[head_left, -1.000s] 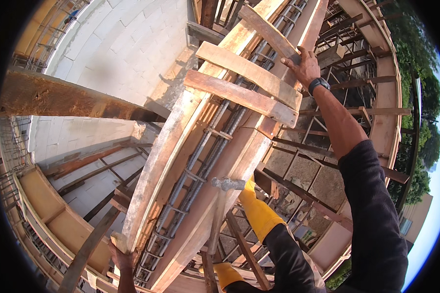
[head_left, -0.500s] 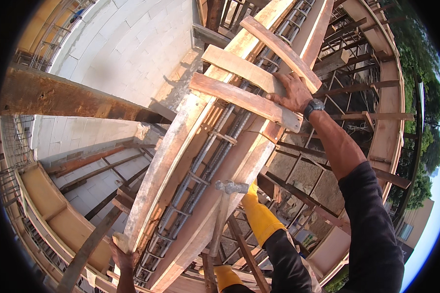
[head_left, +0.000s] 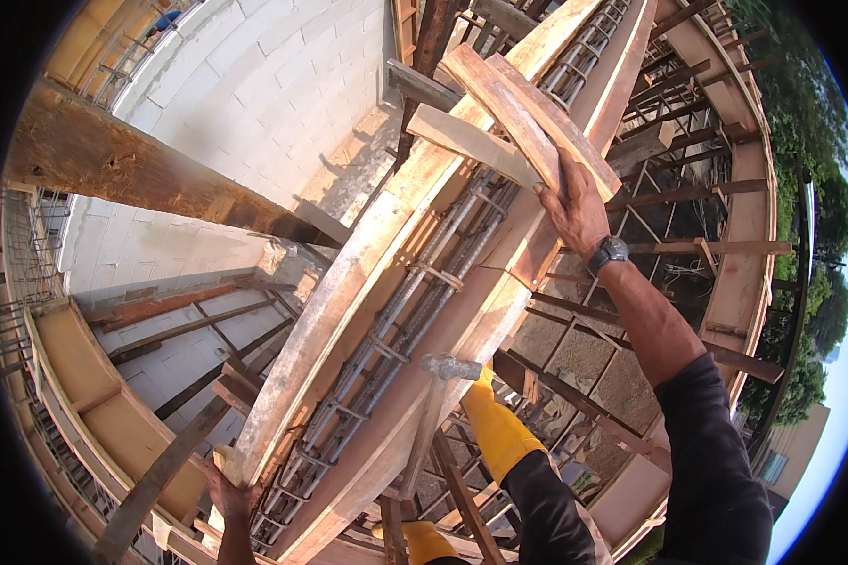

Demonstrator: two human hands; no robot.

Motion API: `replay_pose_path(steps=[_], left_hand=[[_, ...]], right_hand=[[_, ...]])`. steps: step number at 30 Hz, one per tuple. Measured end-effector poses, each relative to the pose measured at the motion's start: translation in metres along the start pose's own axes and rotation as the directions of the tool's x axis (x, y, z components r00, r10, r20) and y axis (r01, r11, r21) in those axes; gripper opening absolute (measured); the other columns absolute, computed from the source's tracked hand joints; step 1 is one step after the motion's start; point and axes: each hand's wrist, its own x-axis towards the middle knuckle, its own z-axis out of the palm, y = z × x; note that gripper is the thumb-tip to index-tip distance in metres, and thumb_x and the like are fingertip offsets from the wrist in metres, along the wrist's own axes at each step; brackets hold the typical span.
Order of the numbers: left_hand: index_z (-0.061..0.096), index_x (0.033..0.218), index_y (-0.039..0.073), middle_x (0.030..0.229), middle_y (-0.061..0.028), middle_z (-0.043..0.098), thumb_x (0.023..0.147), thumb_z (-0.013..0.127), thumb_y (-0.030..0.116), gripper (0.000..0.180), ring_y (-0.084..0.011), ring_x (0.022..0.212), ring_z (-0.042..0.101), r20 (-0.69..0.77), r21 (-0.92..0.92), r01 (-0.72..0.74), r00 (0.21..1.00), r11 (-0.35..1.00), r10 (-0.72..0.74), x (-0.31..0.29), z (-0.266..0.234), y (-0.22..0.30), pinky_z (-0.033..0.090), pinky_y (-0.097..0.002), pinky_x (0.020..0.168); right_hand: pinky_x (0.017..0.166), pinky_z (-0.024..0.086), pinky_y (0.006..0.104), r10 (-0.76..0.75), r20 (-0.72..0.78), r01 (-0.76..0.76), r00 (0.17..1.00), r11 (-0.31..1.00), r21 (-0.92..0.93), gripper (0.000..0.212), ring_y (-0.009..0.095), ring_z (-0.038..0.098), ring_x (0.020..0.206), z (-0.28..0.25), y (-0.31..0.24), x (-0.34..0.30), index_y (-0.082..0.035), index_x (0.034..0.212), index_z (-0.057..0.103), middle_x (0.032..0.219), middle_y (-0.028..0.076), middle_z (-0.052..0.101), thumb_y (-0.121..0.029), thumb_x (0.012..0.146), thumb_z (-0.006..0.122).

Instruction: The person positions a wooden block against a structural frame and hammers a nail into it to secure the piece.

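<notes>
A long wooden trough (head_left: 325, 320) runs up the middle, steel bars (head_left: 410, 331) inside it. Three short boards (head_left: 504, 113) lie across its upper part, right ends bunched. The right hand (head_left: 579, 212) is clasped on the middle board's end, thumb and fingers apart around it. The left hand (head_left: 228, 494) touches the trough's near left end, fingers partly hidden, grip impossible to tell

Rebar (head_left: 386, 350) and formwork (head_left: 334, 287) show a building site.
</notes>
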Motion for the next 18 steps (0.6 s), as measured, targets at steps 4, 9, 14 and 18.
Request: replay_pose_path(steps=[4,9,14,18], left_hand=[[0.031,0.153,0.007,0.144,-0.0193,0.050,0.031,0.096,0.012,0.138,-0.0416,0.129,0.052,-0.040,-0.033,-0.003,0.999,0.999,0.001,0.006,0.011,-0.012,0.047,-0.0456,0.109],[0.032,0.152,0.007,0.141,-0.0183,0.051,0.031,0.098,0.013,0.138,-0.0401,0.130,0.051,0.038,-0.120,0.043,0.999,0.992,-0.039,0.005,0.015,-0.003,0.046,-0.0431,0.110],[0.030,0.153,0.007,0.137,-0.0171,0.052,0.039,0.095,0.016,0.132,-0.0406,0.128,0.051,-0.087,-0.003,-0.067,0.994,0.998,0.066,0.002,0.004,-0.026,0.044,-0.0428,0.111],[0.027,0.155,0.006,0.141,-0.0193,0.050,0.037,0.095,0.027,0.138,-0.0412,0.129,0.051,-0.036,-0.132,-0.050,0.998,0.990,0.045,0.006,0.021,-0.024,0.044,-0.0444,0.111]], right_hand=[[0.103,0.040,0.0595,0.058,-0.066,-0.085,0.996,0.845,-0.527,0.069,0.038,0.051,0.129,-0.040,0.064,0.095,-0.016,0.154,0.042,0.141,0.014,0.055,-0.049,0.097,0.062],[0.111,0.032,0.0656,0.385,0.175,-0.211,0.906,0.769,-0.604,0.061,0.041,0.041,0.141,-0.030,0.113,0.126,-0.023,0.147,0.051,0.150,0.014,0.049,-0.061,0.100,0.049],[0.108,0.044,0.0497,-0.056,0.269,0.088,0.962,0.990,-0.109,0.053,0.041,0.051,0.128,0.003,0.020,0.048,-0.009,0.131,0.061,0.135,0.016,0.056,-0.046,0.094,0.069],[0.108,0.044,0.0513,-0.141,0.174,0.194,0.975,0.919,-0.344,0.055,0.040,0.051,0.127,0.021,0.022,0.003,-0.018,0.134,0.059,0.137,0.015,0.054,-0.038,0.086,0.077]])
